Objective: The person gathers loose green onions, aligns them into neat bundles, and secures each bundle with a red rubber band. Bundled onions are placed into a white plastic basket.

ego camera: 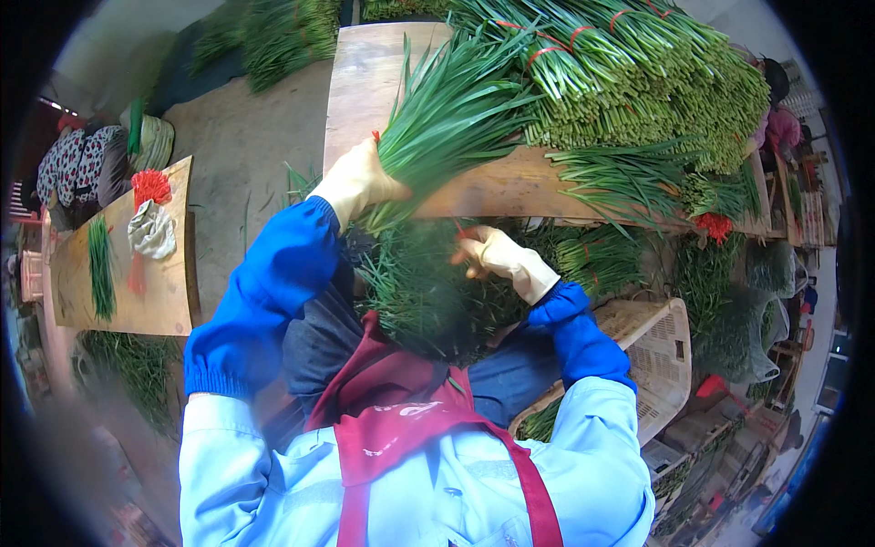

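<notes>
A loose bunch of green garlic chives (451,123) fans out over the wooden board, and my left hand (362,179) grips it near the stem end. That hand wears a cream glove. A small red tie end (376,135) pokes up beside it. My right hand (509,260), also gloved, is apart from the bunch above the heap of chive leaves. Its fingers are curled, with a thin red tie (462,231) at the blurred fingertips. A smaller loose pile of chives (622,171) lies on the board (472,191) to the right.
Tied chive bundles (636,75) are stacked high at the back right. Leaf trimmings (410,287) lie below the board's edge. A plastic crate (656,369) stands by my right knee. At left, another board (137,301) holds chives, a glove (152,229) and red ties. People (82,164) sit farther off.
</notes>
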Demonstrator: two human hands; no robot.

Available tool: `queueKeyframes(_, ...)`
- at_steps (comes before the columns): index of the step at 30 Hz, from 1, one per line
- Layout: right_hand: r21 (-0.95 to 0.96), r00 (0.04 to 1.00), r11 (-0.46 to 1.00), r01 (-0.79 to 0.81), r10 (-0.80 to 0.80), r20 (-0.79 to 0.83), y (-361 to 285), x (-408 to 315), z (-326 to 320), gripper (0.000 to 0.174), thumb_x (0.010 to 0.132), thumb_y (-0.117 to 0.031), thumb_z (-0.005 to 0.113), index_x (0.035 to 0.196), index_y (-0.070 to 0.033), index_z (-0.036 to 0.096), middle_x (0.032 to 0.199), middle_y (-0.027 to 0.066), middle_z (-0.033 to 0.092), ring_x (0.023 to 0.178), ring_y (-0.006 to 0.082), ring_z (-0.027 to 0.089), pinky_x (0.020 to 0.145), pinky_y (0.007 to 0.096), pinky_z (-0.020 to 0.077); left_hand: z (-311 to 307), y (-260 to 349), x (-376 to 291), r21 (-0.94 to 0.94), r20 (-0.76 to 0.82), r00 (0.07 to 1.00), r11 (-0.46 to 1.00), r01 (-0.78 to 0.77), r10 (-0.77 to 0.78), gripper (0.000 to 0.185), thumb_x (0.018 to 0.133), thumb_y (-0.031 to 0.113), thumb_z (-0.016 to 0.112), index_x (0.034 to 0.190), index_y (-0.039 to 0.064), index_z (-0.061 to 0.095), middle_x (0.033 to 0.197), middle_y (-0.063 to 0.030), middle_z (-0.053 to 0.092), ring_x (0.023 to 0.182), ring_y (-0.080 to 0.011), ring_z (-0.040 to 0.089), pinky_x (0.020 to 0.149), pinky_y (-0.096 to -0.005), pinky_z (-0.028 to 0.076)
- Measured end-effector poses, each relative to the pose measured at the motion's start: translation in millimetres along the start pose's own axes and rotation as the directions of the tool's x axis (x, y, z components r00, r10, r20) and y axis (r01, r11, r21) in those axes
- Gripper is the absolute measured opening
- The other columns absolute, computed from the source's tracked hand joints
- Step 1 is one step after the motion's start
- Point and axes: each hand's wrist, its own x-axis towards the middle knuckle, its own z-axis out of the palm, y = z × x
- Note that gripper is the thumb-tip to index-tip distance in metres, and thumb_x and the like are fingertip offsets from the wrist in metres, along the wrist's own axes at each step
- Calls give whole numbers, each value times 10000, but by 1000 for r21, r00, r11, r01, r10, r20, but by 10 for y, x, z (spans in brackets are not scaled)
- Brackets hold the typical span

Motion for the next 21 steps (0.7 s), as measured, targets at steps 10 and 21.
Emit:
queueKeyframes(10, -261, 939, 907, 330, -345, -10, -1486, 106, 446, 200, 941, -237, 555, 911, -78, 673, 755, 53, 669, 664, 156, 644, 620, 308, 534, 154, -270, 223, 19, -42, 997, 997, -69, 69, 687, 694, 336, 810, 1261, 13, 594, 1116, -250, 694, 1082, -362, 669, 920, -410, 537)
queueKeyframes(21, -467, 131, -79, 881, -906, 402, -1583, 322, 304, 239, 879, -281, 668, 885, -47, 619, 690, 73, 551, 644, 220, 566, 622, 431, 500, 34, -319, 704, -686, 641, 767, 460, 564, 16, 467, 964, 380, 536, 1252, 14, 564, 1088, -191, 688, 987, -326, 680, 863, -452, 562)
